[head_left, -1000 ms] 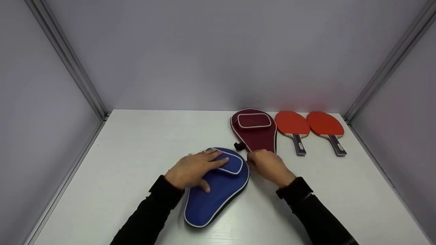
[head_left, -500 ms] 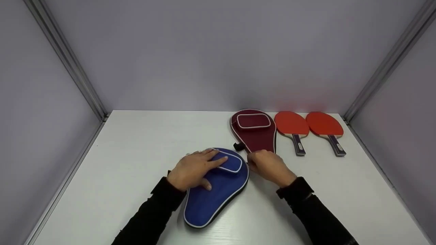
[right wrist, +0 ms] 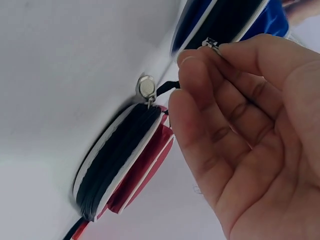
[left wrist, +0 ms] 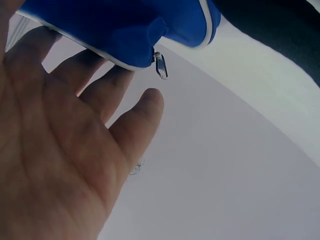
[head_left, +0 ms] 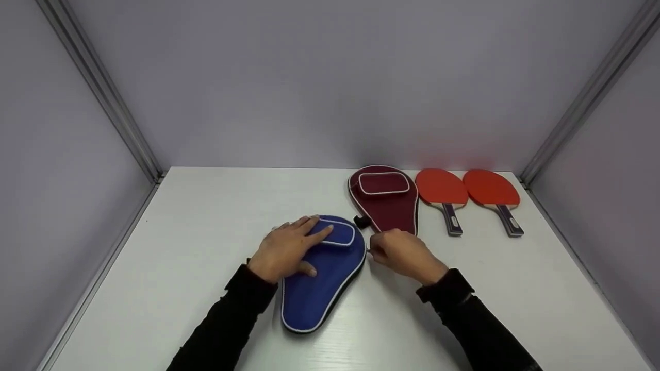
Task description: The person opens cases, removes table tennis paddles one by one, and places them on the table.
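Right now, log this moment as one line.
left hand flat on blue case | right hand pinching its zipper pull | two paddles untouched

A white table (head_left: 206, 247) carries four things, with the maroon case (head_left: 384, 201) lying flat near its far edge. Just right of the maroon case lie two red paddles (head_left: 442, 191) (head_left: 491, 191) side by side, blades toward the far edge and handles pointing to the near edge. Near and to the left of the maroon case lies a blue case (head_left: 319, 278), its wide end close to the maroon case's narrow end.
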Motion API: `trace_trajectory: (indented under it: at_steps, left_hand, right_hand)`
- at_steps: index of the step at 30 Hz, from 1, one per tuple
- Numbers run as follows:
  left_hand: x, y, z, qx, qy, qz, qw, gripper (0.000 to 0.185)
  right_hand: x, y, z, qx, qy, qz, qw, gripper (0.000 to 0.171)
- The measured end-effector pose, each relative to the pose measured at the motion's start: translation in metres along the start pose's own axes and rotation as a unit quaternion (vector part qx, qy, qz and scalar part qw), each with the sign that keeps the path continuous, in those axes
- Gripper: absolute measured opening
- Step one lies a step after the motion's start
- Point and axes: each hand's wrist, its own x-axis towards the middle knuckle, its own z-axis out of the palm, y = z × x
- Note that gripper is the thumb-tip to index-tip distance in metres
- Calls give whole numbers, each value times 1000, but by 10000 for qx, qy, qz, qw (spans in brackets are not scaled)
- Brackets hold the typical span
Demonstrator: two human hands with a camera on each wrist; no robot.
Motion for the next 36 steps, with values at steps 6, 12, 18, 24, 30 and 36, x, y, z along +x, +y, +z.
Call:
trace_trajectory:
  at_steps: [6, 12, 18, 24, 30, 36]
  left_hand:
    - [3, -8, 4, -116, 170, -241, 9995, 104]
    - [6, -11, 6, -172, 272, -442, 9985, 102]
    - [8, -12, 8, -107, 257, -750, 9968, 102]
    - [9, -13, 10, -77, 271, -982, 9948, 102]
    - [10, -14, 11, -8, 327, -1172, 9926, 102]
    - [9, -15, 10, 113, 482, -1441, 9883, 100]
  right_hand:
    - [1, -8, 3, -63, 31, -241, 9997, 19]
    - [0, -17, 5, -48, 77, -383, 9992, 15]
    - [2, -24, 8, -149, 69, -593, 9981, 15]
    - [2, -31, 11, -177, -3, -770, 9969, 17]
    - [1, -40, 12, -269, -56, -953, 9951, 14]
    - [0, -49, 12, -276, -196, -1084, 9935, 16]
